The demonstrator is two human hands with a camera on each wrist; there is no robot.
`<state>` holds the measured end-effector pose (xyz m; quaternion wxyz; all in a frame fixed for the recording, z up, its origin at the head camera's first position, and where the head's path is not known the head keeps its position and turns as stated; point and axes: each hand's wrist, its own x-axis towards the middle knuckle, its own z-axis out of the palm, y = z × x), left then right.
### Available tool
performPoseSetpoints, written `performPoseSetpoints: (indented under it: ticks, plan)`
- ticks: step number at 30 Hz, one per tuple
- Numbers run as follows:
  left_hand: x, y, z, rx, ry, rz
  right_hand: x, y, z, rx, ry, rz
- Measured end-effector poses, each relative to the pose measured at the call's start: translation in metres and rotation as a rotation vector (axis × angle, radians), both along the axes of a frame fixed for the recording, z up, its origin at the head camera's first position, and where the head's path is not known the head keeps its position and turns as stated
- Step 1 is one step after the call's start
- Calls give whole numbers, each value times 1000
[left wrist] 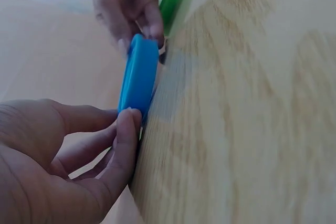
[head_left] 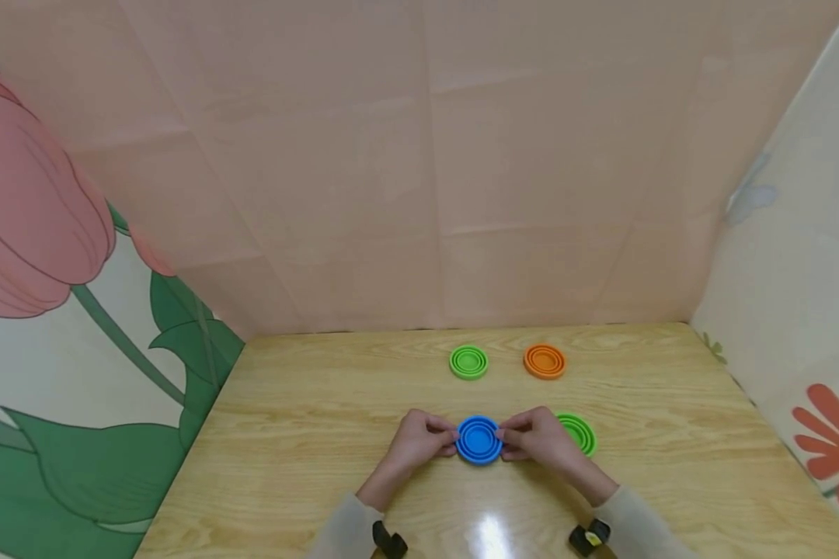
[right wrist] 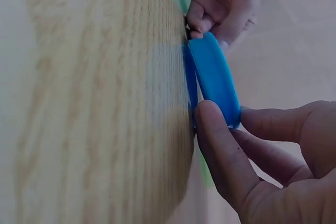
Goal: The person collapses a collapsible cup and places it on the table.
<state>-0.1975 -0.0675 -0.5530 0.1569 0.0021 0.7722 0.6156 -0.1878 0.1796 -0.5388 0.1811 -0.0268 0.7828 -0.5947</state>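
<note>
A round blue collapsible cup [head_left: 478, 440], folded flat into concentric rings, is held between both hands near the middle of the table. My left hand [head_left: 418, 442] pinches its left rim between thumb and fingers. On the opposite rim, my right hand [head_left: 541, 439] has the same kind of pinch. The right wrist view shows the blue cup [right wrist: 215, 80] just over the wood, a thin gap and its blue reflection below it. Behind my right hand lies a green folded cup [head_left: 582, 432], partly covered by that hand.
Farther back on the wooden table [head_left: 308, 435] lie a smaller green folded cup [head_left: 468, 362] and an orange one [head_left: 544, 361] to its right. A pink cloth wall [head_left: 433, 194] rises at the table's back edge. Flower-printed panels flank both sides.
</note>
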Motion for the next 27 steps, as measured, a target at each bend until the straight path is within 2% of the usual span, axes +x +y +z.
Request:
performPoseSetpoints:
  ticks: [6,11,19,24,27]
  plan:
    - [0,-1,0,-10,26,-7,0,-2,3,62,22,-1]
    - [-1,-3,0,12,11,-8,-1,-3,2,90,26,1]
    - [-3,-6,2,23,5,-13,-3,0,-1,86,16,13]
    - [-7,-22,3,57,0,-43,-1,7,6,58,41,-8]
    - [-13,-40,8,28,25,-63,-4,18,17,35,94,-72]
